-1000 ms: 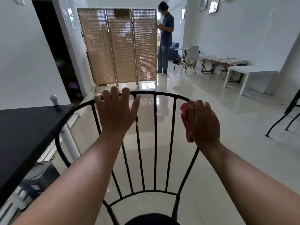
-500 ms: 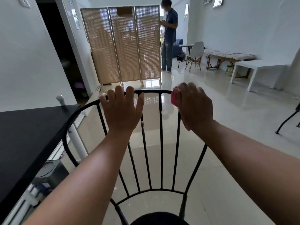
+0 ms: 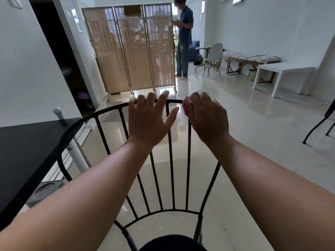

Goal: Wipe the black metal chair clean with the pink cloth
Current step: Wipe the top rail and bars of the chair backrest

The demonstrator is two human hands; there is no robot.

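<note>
Hiding pink cloth (image 3: 186, 107) mostly: R hand (image 3: 206, 118)

Bare left forearm (image 3: 94, 187), bare right forearm (image 3: 268, 171)

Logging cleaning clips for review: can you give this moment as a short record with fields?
black metal chair: backrest nearest, seat edge at bottom
left hand: open, fingers laid over its top rail
right hand: grips pink cloth against the top rail
black table: left of the chair
background: person standing beside folding screen
</note>
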